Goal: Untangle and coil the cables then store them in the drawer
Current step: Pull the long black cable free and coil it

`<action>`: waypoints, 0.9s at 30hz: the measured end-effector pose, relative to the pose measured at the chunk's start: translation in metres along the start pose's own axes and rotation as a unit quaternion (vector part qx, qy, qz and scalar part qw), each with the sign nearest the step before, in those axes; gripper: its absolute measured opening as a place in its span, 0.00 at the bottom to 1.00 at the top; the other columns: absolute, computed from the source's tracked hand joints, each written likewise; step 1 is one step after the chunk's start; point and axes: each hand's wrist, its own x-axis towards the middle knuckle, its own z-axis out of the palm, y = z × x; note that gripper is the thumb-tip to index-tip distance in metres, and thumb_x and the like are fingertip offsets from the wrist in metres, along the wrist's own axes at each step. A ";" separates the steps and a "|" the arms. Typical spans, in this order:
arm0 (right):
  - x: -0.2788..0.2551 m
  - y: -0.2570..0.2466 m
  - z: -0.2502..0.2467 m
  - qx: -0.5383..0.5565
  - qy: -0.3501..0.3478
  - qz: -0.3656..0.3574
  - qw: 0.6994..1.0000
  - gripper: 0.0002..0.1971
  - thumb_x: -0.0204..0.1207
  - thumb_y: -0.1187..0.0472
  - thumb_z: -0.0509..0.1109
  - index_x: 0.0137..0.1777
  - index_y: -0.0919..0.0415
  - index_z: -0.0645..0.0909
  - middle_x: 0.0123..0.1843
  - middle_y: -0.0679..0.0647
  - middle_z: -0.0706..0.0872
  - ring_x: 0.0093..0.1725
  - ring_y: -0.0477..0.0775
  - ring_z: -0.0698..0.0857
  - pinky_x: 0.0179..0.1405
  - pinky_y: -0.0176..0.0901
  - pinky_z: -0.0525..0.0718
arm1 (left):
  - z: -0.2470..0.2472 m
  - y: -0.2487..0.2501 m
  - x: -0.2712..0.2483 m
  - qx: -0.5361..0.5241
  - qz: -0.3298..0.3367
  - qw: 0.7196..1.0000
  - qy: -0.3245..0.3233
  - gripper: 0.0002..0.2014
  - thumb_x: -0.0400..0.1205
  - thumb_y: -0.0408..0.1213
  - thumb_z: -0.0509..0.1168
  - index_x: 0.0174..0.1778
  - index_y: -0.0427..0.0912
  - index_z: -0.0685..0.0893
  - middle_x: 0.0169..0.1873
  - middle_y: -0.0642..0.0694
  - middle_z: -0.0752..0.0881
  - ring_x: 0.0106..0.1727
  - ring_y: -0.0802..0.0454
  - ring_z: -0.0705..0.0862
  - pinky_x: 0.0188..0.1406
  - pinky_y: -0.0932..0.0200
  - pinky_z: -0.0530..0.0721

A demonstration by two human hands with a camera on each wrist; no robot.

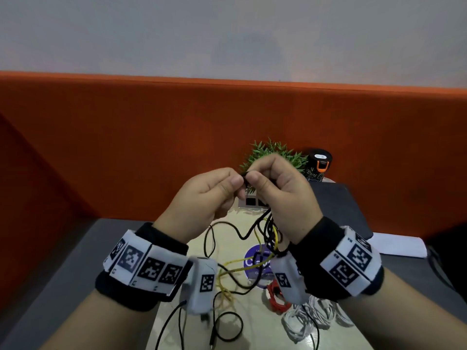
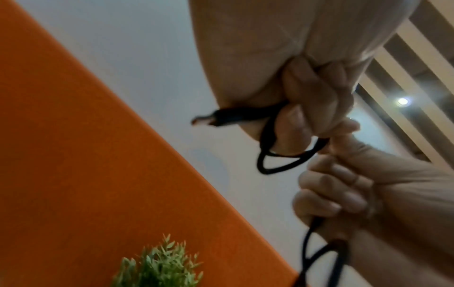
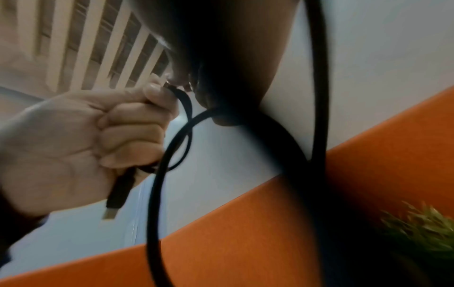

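Both hands are raised above the desk and meet on one black cable [image 1: 268,229]. My left hand [image 1: 236,184] pinches it between thumb and forefinger, and its curled fingers hold the USB plug [image 3: 115,202]. My right hand [image 1: 254,179] pinches the same cable beside it, and several black loops hang from this hand toward the desk. Under the hands lies a tangle: a yellow cable [image 1: 240,263], a red cable [image 1: 275,298], a white cable [image 1: 310,322] and more black cable [image 1: 227,324]. No drawer is in view.
The desk [image 1: 255,332] has a beige middle strip with grey sides. An orange partition [image 1: 151,137] closes the back and left. Behind the hands stand a green plant [image 1: 275,150] and a black bottle [image 1: 319,164]. A dark pad [image 1: 341,205] and a white sheet [image 1: 399,246] lie on the right.
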 end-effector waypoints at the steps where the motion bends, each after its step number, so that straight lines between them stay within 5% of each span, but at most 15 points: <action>1: 0.003 0.002 0.001 0.010 0.016 0.002 1.000 0.05 0.77 0.64 0.67 0.43 0.54 0.75 0.30 0.42 0.76 0.29 0.40 0.73 0.32 0.32 0.72 | 0.002 0.001 0.000 -0.041 -0.005 0.999 0.006 0.14 0.81 0.41 0.56 0.34 0.39 0.78 0.15 0.54 0.65 0.17 0.59 0.62 0.18 0.68 0.63; 5: 0.006 0.013 0.003 0.028 0.020 0.017 0.999 0.06 0.80 0.61 0.63 0.44 0.51 0.79 0.34 0.54 0.77 0.32 0.51 0.74 0.33 0.47 0.75 | 0.007 0.004 -0.001 -0.207 -0.002 0.978 0.005 0.13 0.82 0.39 0.54 0.37 0.36 0.75 0.15 0.54 0.63 0.15 0.56 0.60 0.20 0.60 0.60; 8: -0.001 0.023 0.011 0.076 -0.011 0.054 0.996 0.12 0.84 0.60 0.58 0.47 0.51 0.83 0.38 0.62 0.79 0.36 0.57 0.78 0.36 0.45 0.80 | 0.010 0.005 0.001 -0.287 0.002 0.958 -0.014 0.12 0.84 0.39 0.53 0.40 0.37 0.74 0.18 0.53 0.66 0.15 0.58 0.63 0.21 0.61 0.69; 11: -0.012 0.035 0.018 0.093 -0.041 0.126 0.987 0.14 0.86 0.62 0.57 0.48 0.50 0.84 0.36 0.59 0.81 0.36 0.55 0.80 0.37 0.46 0.82 | 0.012 0.004 0.004 -0.321 0.011 0.947 0.006 0.11 0.84 0.41 0.53 0.42 0.37 0.73 0.21 0.48 0.74 0.19 0.53 0.74 0.29 0.57 0.78; 13: -0.019 0.041 0.018 0.051 -0.069 0.151 0.985 0.13 0.83 0.61 0.62 0.47 0.43 0.84 0.33 0.55 0.81 0.34 0.54 0.81 0.38 0.53 0.81 | 0.012 0.004 0.005 -0.326 0.017 0.945 0.022 0.11 0.82 0.43 0.55 0.43 0.37 0.72 0.29 0.41 0.84 0.32 0.45 0.86 0.41 0.51 0.85; 16: -0.025 0.041 0.016 -0.037 -0.131 0.163 0.977 0.15 0.75 0.59 0.64 0.48 0.34 0.81 0.33 0.52 0.84 0.37 0.56 0.85 0.45 0.54 0.82 | 0.014 0.005 0.005 -0.216 0.039 0.975 0.040 0.12 0.82 0.45 0.54 0.44 0.39 0.70 0.45 0.36 0.90 0.54 0.39 0.88 0.54 0.41 0.83; 19: -0.026 0.034 0.010 -0.090 -0.156 0.170 0.969 0.13 0.78 0.61 0.64 0.54 0.39 0.78 0.36 0.49 0.87 0.46 0.52 0.86 0.58 0.59 0.81 | 0.016 0.000 0.005 -0.019 0.097 0.992 0.079 0.11 0.87 0.43 0.50 0.47 0.42 0.74 0.50 0.44 0.91 0.57 0.47 0.88 0.58 0.46 0.84; 22: -0.026 0.019 0.003 -0.134 -0.194 0.177 0.956 0.17 0.78 0.71 0.63 0.61 0.50 0.77 0.39 0.48 0.88 0.42 0.40 0.84 0.49 0.39 0.80 | 0.015 -0.009 0.006 0.223 0.147 0.959 0.094 0.22 0.87 0.53 0.46 0.56 0.43 0.80 0.47 0.67 0.85 0.46 0.59 0.87 0.41 0.56 0.84; 24: -0.025 0.008 -0.002 -0.155 -0.213 0.185 0.947 0.26 0.72 0.78 0.59 0.63 0.51 0.76 0.41 0.47 0.88 0.33 0.37 0.81 0.35 0.32 0.75 | 0.015 -0.016 0.006 0.324 0.156 0.930 0.083 0.28 0.85 0.59 0.42 0.57 0.41 0.79 0.45 0.68 0.84 0.45 0.57 0.87 0.35 0.55 0.83; 27: -0.024 0.003 -0.014 -0.169 -0.177 0.168 0.955 0.35 0.66 0.82 0.54 0.65 0.47 0.79 0.40 0.45 0.89 0.33 0.61 0.81 0.31 0.55 0.82 | 0.007 -0.028 0.008 0.444 0.161 0.878 0.079 0.21 0.85 0.54 0.45 0.54 0.41 0.74 0.40 0.54 0.85 0.38 0.46 0.85 0.26 0.56 0.75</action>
